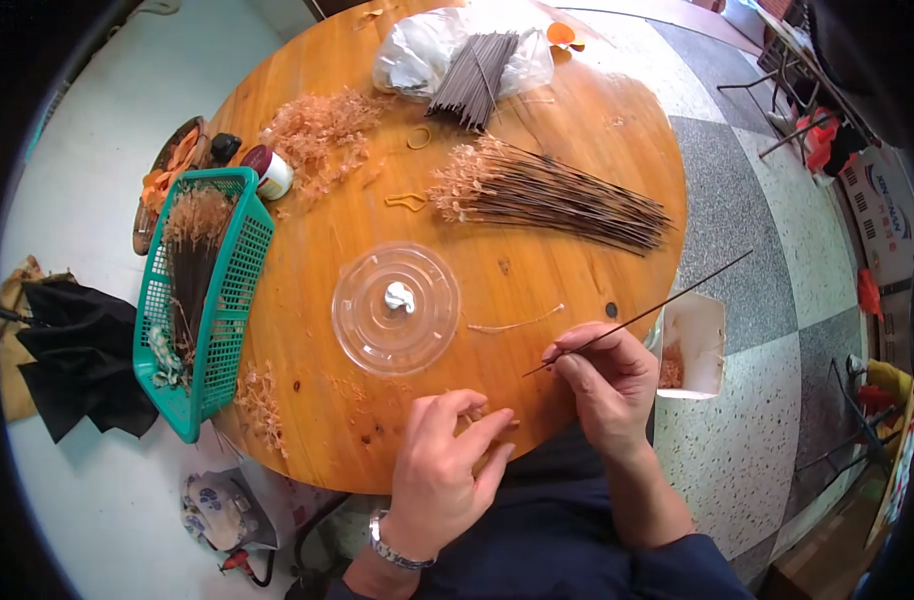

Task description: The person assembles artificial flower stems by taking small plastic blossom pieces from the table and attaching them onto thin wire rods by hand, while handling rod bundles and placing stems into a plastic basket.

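My right hand [612, 380] pinches a thin dark stick [677, 296] between thumb and fingers, near its lower end; the stick slants up to the right. Close to the table's front edge, my left hand [447, 460] has curled fingers with the tips drawn together. A small pale bit seems to be between them, too small to name. Ahead of both hands lies a clear plastic lid [362, 340] with a white lump [399, 297] on it. A thin pinkish stem [517, 320] lies between the lid and my right hand.
Flower-tipped sticks [567, 200] lie in a bundle at the back right, below bare sticks [474, 80] on a plastic bag [412, 55]. Loose peach dried flowers [322, 135], a jar [269, 172] and a green basket [232, 290] line the left. A white bin [705, 340] stands right of the table.
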Demonstrator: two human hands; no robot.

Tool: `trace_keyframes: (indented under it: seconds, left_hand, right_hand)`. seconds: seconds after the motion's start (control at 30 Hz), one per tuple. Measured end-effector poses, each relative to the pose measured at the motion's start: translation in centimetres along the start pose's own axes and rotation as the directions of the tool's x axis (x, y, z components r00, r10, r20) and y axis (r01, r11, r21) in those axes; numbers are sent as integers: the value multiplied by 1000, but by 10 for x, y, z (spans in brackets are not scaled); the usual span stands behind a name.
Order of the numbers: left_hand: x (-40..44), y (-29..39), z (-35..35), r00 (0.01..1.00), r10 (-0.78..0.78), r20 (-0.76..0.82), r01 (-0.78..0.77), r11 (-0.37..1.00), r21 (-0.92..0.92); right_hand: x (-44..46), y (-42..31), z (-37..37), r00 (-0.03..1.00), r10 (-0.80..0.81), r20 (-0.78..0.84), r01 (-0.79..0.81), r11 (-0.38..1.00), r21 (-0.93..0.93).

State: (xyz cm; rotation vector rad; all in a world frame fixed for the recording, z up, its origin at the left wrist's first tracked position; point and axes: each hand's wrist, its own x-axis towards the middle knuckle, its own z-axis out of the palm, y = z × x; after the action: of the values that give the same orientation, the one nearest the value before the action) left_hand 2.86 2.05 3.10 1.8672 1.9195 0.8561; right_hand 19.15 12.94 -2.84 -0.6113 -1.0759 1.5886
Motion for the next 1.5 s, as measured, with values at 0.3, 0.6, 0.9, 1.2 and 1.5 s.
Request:
trace_keyframes:
  seconds: [0.3,0.6,0.9,1.2,1.5]
  left_hand:
    - [-2,-14,15,996,30,-83,-31,999,-8]
    - [-15,-24,23,842,-535,-66,166,374,-913]
    - [-23,-33,35,885,-423,-196,52,508,-860]
    - [-21,-30,31,907,-338,-251,41,665,-746]
    - [-20,-29,30,912,-322,-252,40,684,-728]
  right_hand:
    - [-2,0,2,999,10,-31,-10,1000,-5]
    - [-11,3,27,992,122,-41,-109,966,236]
    - [-19,14,45,1000,10,-10,-9,991,135]
    - [-21,20,41,987,-132,87,129,991,33]
    - [-22,19,41,989,-113,97,113,994,3]
